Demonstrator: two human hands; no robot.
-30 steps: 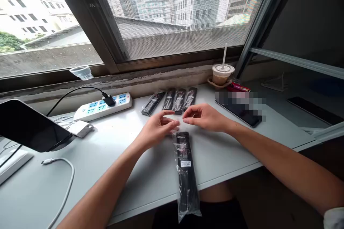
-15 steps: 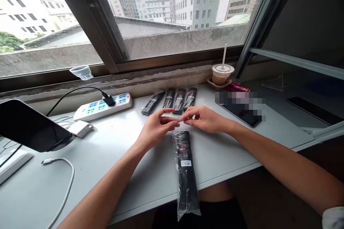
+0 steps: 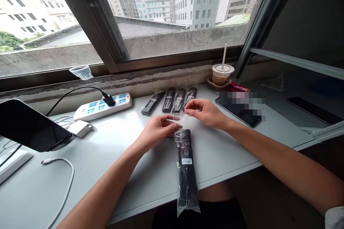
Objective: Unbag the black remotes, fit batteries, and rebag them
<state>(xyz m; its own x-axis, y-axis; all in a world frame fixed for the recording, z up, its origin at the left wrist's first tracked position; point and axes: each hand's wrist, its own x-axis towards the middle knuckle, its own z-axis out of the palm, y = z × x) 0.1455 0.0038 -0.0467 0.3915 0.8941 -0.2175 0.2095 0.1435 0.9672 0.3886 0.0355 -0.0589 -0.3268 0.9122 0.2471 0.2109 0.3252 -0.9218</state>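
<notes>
A long black remote control in a clear plastic bag (image 3: 185,166) lies on the grey desk (image 3: 129,157), its near end hanging over the front edge. My left hand (image 3: 161,130) pinches the bag's far-left top edge. My right hand (image 3: 205,112) pinches the clear flap of the same bag, lifted a little up and to the right. Several more bagged black remotes (image 3: 172,100) lie in a row by the window sill, just beyond my hands.
A white power strip (image 3: 103,106) with a black plug sits at the back left; a dark tablet (image 3: 29,125) and a white cable (image 3: 64,179) lie left. An iced drink with a straw (image 3: 222,73) and a phone (image 3: 240,111) are at the right.
My right hand has risen and moved away to the right with the bag's flap. My left hand has dropped onto the bag's top end. The bagged remote has shifted slightly.
</notes>
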